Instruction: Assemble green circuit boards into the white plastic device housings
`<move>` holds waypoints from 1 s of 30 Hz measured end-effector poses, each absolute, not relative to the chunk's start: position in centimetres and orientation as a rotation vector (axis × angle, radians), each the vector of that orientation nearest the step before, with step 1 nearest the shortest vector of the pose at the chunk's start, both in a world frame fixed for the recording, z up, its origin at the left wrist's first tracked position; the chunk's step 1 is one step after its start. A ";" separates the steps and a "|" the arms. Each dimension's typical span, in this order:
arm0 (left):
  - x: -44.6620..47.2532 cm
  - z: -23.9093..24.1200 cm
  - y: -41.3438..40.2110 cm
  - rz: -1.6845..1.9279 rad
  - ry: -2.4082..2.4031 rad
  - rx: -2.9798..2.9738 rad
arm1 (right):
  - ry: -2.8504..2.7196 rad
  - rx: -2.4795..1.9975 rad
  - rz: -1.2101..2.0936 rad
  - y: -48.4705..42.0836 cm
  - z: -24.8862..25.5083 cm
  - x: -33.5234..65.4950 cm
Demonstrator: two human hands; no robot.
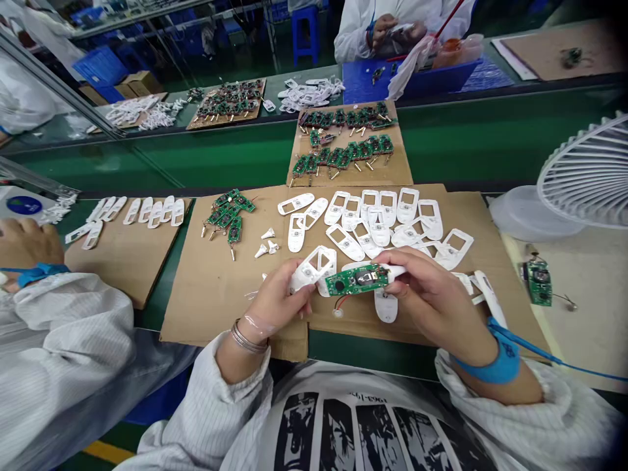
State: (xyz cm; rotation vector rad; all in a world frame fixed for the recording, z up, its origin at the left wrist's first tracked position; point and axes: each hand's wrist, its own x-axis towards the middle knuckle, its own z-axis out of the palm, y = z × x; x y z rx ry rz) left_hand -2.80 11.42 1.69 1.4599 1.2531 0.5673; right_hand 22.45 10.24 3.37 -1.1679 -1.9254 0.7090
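My left hand (282, 297) is closed on a white plastic casing half (313, 269) with a window cut in it. Between thumb and fingers of my right hand (429, 294) is a green circuit board (357, 280) with a white tip at its right end. Red and black wires hang below the board to a small round disc (338, 313). The two pieces are close together over the cardboard; whether they touch I cannot tell. Beneath and beyond them lie several white casings (377, 226). A blue strap (500, 356) circles my right wrist.
Green boards (234, 209) and small white tips (267, 247) lie on the cardboard (206, 294). More boards fill a raised cardboard sheet (350, 173). A white fan (589, 173) stands right, near a loose board (538, 281). A co-worker's hand (29, 248) is at left; another person sits opposite.
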 end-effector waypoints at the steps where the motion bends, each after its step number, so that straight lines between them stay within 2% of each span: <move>1: -2.7 2.0 11.1 0.558 1.161 1.311 | -1.954 -1.095 0.690 10.3 3.5 22.1; 6: -2.1 2.9 9.8 0.532 0.939 1.051 | -2.106 -0.915 0.716 10.7 3.1 20.8; 15: -2.8 3.5 9.5 0.539 0.728 1.037 | -2.178 -0.853 0.772 10.3 2.1 20.8; 20: -1.8 2.5 9.3 0.566 0.799 0.896 | -2.206 -0.857 0.692 9.9 2.1 20.6; 30: -1.0 3.0 9.3 0.525 0.827 1.006 | -2.275 -0.879 0.550 9.8 2.0 20.7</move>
